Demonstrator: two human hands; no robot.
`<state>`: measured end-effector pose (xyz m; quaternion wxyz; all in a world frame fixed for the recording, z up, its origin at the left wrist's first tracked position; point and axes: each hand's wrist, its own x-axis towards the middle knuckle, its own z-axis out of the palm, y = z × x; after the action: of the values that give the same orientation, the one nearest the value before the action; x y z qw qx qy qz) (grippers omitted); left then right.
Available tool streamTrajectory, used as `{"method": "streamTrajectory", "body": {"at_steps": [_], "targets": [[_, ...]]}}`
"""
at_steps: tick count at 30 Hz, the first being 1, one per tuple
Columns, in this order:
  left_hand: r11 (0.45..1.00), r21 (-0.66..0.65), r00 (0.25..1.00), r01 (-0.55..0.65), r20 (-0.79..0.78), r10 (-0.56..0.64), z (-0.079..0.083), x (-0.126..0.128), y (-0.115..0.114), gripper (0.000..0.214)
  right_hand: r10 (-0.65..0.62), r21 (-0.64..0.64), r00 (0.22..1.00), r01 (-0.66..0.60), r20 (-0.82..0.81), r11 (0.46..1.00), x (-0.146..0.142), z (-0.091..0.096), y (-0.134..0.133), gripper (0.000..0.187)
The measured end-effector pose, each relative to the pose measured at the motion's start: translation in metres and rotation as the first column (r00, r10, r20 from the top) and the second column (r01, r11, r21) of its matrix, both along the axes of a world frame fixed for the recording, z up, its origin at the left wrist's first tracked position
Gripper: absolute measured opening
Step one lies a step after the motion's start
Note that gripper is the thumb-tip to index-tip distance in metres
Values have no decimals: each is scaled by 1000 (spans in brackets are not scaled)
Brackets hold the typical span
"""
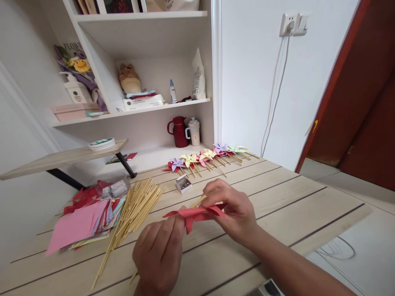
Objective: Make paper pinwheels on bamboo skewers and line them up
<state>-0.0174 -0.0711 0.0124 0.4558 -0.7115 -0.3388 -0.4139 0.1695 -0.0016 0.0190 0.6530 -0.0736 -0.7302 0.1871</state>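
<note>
My left hand [160,250] is closed around a thin wooden stick [198,201]. One end of it pokes out below the fist and the other reaches up near the red paper. My right hand [231,209] pinches a red paper pinwheel [197,213] near its middle, seen almost edge-on. The pinwheel's left blade touches my left thumb. Whether a pin sits between my right fingers is hidden. Just beyond the hands stands a small open white box [184,185] with small metal pins inside.
Finished paper pinwheels [207,155] on sticks lie along the table's back edge. At left are loose wooden sticks [135,209], coloured paper squares [74,226] and a clear bag [115,187]. A raised wooden stand [68,158] and a shelf with a red jug [179,131] rise behind.
</note>
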Motion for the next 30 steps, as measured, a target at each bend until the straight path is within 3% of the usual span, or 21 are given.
{"method": "streamTrajectory", "body": {"at_steps": [4, 7, 13, 19, 24, 30], "targets": [[1000, -5, 1000, -6, -19, 6, 1, 0, -3, 15, 66, -40, 997, -67, -46, 997, -1, -5, 0, 39], [1000, 8, 1000, -14, -11, 14, 2, -1, -6, 17, -19, 13, 1000, 20, -17, 1000, -2, -4, -2, 47], [1000, 8, 999, -18, -30, 19, 3, -3, -6, 20, -143, 174, 990, 142, -7, 975, -4, 2, -4, 37], [999, 16, 1000, -29, -9, 29, 5, 0, -6, 18, -222, 237, 975, 222, -25, 946, -4, 5, -3, 39], [999, 16, 999, -36, -23, 36, 5, 0, -7, 18, -297, 269, 955, 289, -11, 919, -3, 7, -3, 27], [999, 27, 1000, 27, -2, -27, -2, 0, -5, 15, -335, 314, 942, 319, -2, 894, -2, 6, -3, 26]]}}
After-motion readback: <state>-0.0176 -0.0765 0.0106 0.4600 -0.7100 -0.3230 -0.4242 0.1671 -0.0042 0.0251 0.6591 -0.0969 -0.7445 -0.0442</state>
